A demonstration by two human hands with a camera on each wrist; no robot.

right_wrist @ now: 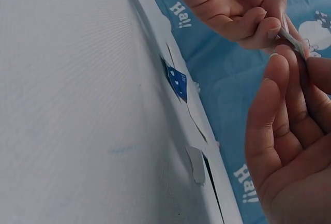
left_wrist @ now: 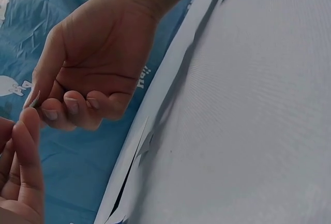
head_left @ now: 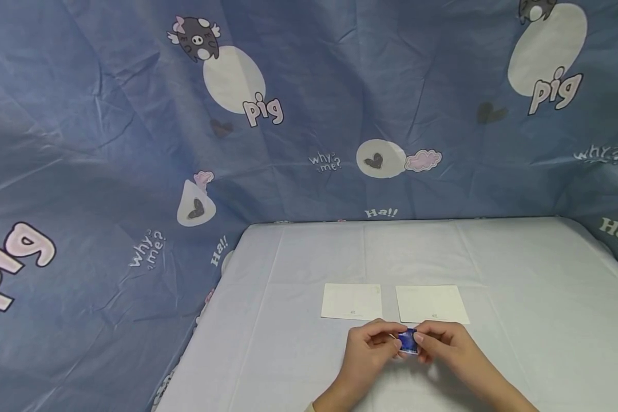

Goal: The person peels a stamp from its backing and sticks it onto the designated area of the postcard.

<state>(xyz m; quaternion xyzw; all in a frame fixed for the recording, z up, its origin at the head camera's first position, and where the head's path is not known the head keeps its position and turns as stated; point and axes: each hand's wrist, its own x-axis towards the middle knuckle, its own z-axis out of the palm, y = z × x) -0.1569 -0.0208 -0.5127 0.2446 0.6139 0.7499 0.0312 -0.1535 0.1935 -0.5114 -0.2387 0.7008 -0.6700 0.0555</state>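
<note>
A small, flat blue square [head_left: 408, 340] with a pale lower edge is held up between both hands in the head view. My left hand [head_left: 365, 356] pinches its left side between thumb and fingers. On the opposite side, my right hand [head_left: 452, 350] grips it with thumb and index finger. From the right wrist, the square [right_wrist: 292, 41] appears edge-on as a thin grey strip between the fingertips. The left wrist view catches only a sliver of it [left_wrist: 35, 100]. Its exact kind cannot be told.
Two white cards [head_left: 351, 301] [head_left: 432, 304] lie side by side beyond the hands on the white-covered table [head_left: 268, 355]. A blue piece with white marks [right_wrist: 177, 83] and a white scrap [right_wrist: 196, 164] show on the tabletop. Behind hangs a blue printed cloth [head_left: 309, 86].
</note>
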